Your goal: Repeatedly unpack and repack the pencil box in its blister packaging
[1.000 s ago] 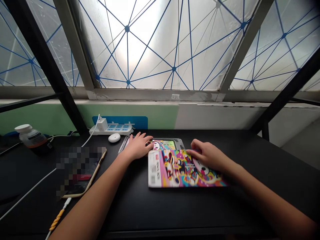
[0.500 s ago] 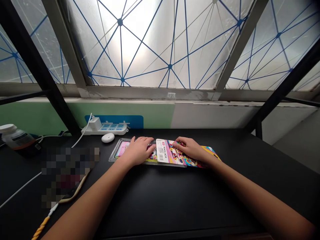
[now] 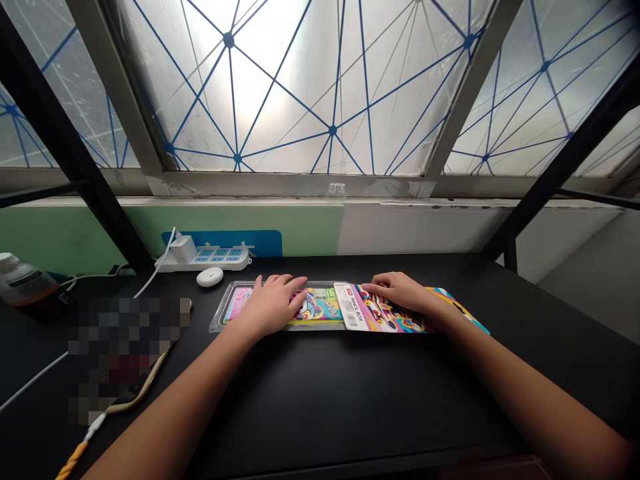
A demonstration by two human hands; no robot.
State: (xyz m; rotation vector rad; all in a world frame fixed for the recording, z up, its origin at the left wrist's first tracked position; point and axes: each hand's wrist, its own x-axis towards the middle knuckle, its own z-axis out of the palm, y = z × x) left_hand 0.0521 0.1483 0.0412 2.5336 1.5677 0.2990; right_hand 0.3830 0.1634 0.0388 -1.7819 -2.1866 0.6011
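A clear plastic tray (image 3: 216, 321) lies on the black desk with a colourful pencil box (image 3: 323, 305) in it. My left hand (image 3: 273, 305) rests on the tray and box, fingers spread. To the right, a bright printed card (image 3: 370, 313) marked "PENCIL BOX" overlaps the tray's right end. My right hand (image 3: 400, 291) lies over the card with its fingers bent together on the card's upper part, closed on it. The palm hides part of the card.
Behind the tray are a white power strip (image 3: 217, 258) with a plug and a white oval case (image 3: 209, 277). A dark bottle (image 3: 27, 287) stands far left, near cables and a blurred-out object (image 3: 130, 353). Black metal bars (image 3: 530, 200) slant at both sides.
The card has slid to the right with my right hand, uncovering more of the pencil box. My left hand remains on the tray. The view has shifted slightly.
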